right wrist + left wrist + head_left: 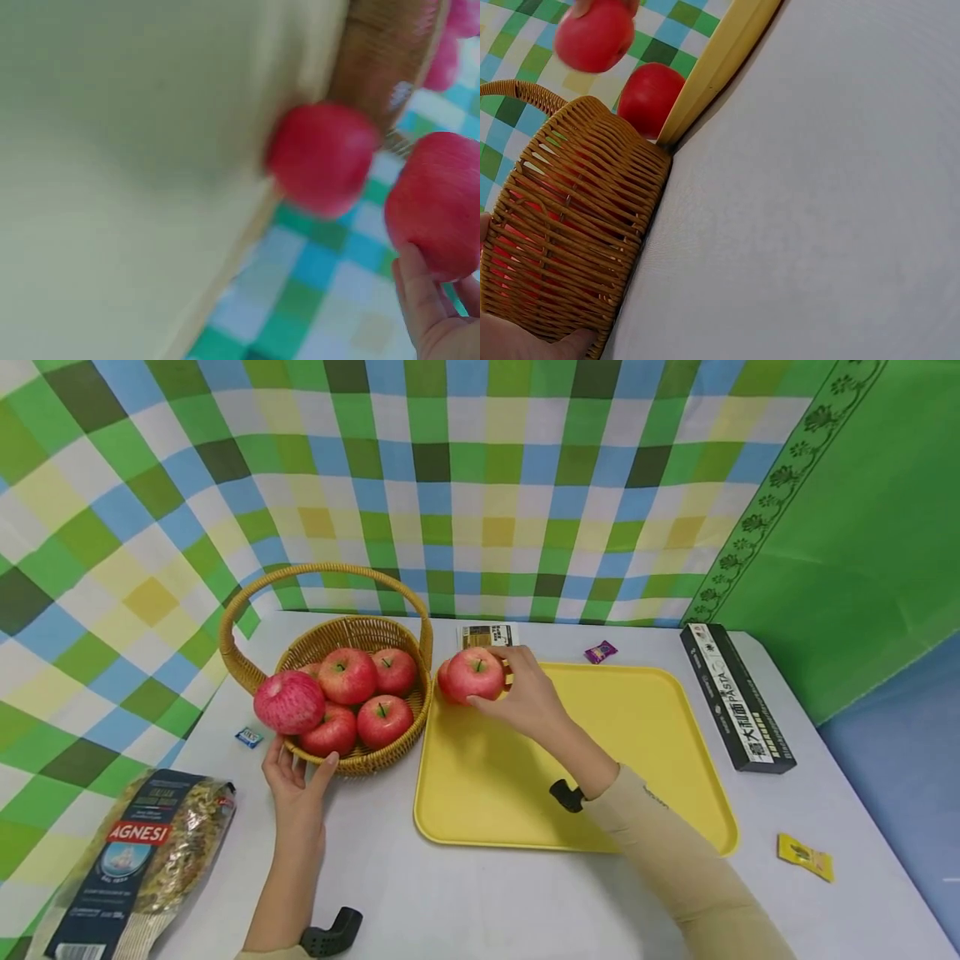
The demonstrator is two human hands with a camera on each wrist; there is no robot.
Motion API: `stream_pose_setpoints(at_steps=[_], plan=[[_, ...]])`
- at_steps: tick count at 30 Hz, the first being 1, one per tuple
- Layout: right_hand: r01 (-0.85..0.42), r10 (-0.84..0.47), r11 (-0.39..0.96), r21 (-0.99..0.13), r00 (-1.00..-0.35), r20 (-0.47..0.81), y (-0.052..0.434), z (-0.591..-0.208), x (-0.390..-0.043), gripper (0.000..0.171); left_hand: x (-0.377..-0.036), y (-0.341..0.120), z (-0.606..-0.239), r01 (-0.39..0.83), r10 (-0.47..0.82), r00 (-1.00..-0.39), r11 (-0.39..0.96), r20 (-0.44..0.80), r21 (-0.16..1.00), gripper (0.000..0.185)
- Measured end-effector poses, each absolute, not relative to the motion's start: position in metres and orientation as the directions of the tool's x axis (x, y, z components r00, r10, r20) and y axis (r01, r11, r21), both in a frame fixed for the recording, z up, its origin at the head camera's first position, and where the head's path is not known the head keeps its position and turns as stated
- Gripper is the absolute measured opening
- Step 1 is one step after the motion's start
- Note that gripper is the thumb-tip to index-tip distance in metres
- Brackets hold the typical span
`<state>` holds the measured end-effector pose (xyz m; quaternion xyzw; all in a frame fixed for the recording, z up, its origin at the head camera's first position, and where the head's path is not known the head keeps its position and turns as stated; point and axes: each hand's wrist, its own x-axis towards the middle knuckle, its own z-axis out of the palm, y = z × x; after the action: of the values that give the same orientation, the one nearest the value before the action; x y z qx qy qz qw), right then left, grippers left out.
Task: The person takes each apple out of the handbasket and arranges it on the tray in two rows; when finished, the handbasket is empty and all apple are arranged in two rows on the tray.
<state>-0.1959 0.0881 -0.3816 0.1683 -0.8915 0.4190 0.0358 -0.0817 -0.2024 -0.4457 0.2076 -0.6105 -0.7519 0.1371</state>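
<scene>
A wicker basket (352,635) with several red apples stands left of a yellow tray (637,752). One large apple (288,702) sits on the basket's near-left rim. My left hand (300,768) rests against the basket's near wall with its fingers spread; its thumb (551,346) touches the weave (577,225). My right hand (502,681) grips a red apple (475,674) just above the tray's far-left corner. Another apple (649,97) lies in that corner, mostly hidden behind the held one in the head view. The right wrist view is blurred but shows the held apple (439,202) and the resting apple (322,157).
A bag of pasta (135,860) lies at the near left and a long black pasta box (735,697) right of the tray. Small wrapped sweets lie about: blue (248,737), purple (600,652), yellow (805,856). A checked cloth hangs behind the white table (480,893).
</scene>
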Motion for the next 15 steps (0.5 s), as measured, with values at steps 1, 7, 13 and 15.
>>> stream_pose_setpoints(at_steps=[1,7,13,15], plan=[[-0.32,-0.265,0.593,-0.739,-0.944,0.196,0.098,-0.384,-0.198,0.073,-0.082,-0.202,-0.446,-0.047,-0.46,-0.876,-0.216,-0.144,0.975,0.086],[-0.217,-0.214,0.661,-0.718,-0.972,0.097,0.143,-0.4,-0.215,0.074,-0.082,-0.202,-0.446,-0.053,-0.464,-0.873,-0.222,-0.153,0.974,0.085],[-0.185,-0.212,0.71,-0.68,-0.976,0.045,0.159,-0.411,-0.224,0.074,-0.082,-0.202,-0.446,-0.068,-0.466,-0.868,-0.231,-0.172,0.971,0.085],[-0.181,-0.209,0.716,-0.674,-0.977,0.04,0.162,-0.414,-0.227,0.073,-0.082,-0.202,-0.447,-0.07,-0.465,-0.868,-0.231,-0.173,0.97,0.085]])
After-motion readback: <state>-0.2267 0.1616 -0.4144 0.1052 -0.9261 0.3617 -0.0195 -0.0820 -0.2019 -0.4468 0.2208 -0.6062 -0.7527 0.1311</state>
